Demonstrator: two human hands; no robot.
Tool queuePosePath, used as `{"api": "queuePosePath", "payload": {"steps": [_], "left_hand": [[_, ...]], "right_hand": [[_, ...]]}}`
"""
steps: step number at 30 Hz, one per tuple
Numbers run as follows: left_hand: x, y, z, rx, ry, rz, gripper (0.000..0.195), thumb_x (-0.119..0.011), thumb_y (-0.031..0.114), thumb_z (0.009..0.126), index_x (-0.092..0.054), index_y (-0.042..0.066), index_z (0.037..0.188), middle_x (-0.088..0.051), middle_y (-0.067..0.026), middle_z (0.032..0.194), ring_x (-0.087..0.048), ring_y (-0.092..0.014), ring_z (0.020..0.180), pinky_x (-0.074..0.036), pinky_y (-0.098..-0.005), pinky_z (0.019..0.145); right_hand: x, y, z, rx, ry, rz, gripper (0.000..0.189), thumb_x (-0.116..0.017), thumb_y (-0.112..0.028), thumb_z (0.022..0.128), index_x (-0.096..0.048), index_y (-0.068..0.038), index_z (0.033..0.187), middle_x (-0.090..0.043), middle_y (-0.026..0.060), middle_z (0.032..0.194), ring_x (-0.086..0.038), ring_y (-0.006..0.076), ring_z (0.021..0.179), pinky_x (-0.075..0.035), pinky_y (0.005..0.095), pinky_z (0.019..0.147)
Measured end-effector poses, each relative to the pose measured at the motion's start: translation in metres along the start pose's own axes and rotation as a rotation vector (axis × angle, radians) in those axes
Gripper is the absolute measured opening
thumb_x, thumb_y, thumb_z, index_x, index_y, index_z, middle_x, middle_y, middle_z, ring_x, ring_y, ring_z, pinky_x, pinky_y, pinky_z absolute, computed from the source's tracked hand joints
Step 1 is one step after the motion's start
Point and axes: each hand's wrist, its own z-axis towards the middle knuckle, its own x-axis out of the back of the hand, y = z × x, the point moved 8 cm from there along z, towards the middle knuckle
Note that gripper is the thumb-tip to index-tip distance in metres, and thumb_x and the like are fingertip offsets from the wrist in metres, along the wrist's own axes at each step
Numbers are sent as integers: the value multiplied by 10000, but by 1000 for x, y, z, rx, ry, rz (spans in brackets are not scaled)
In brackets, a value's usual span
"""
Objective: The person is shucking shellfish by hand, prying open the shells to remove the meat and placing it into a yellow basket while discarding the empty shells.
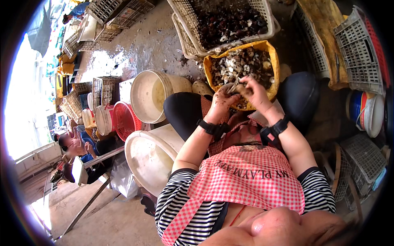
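Note:
My left hand, smeared with dark dirt, is curled around a thin greyish object, blade-like but too small to name. Close beside it my right hand is blurred, its fingers bent at a small brownish piece. Which hand bears that piece's weight is hard to make out. Both hands are over the near part of a yellow container holding white and dark peelings. Beyond it, a whitish plastic crate contains many dark round corms, perhaps water chestnuts, with pale scraps among them.
Left of my knee stand a large white bucket, another white tub and a red basket. Crates and a lidded bucket are at right. People sit farther left. The floor is wet.

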Motion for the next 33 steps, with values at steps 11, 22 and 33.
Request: {"api": "queuePosePath", "payload": {"steps": [11, 22, 33], "left_hand": [[-14, 21, -3, 93, -27, 126, 340, -660, 31, 857, -571, -34, 1178, -663, -25, 979, -596, -77, 808, -503, -229, 705], [-14, 5, 53, -59, 3, 241, 443, -625, 21, 870, -503, -5, 1296, -604, -105, 1133, -565, -149, 1030, -476, -278, 880], [-25, 58, 42, -611, 42, 1017, 235, -666, 25, 761, -669, 54, 994, -637, -135, 1053, -594, -316, 980, -469, -392, 876]], "right_hand": [[3, 12, 3, 22, 19, -46, 651, -541, -678, 833, -573, -91, 1113, -674, 89, 969, -638, 238, 805, -509, 332, 741], [43, 8, 4, 74, 255, -35, 223, -631, -162, 891, -568, -60, 1080, -644, 125, 1026, -606, 348, 901, -480, 385, 796], [42, -17, -3, 124, 212, -432, 352, -684, -32, 723, -589, -75, 1059, -645, 111, 1003, -566, 337, 989, -459, 410, 864]]}}
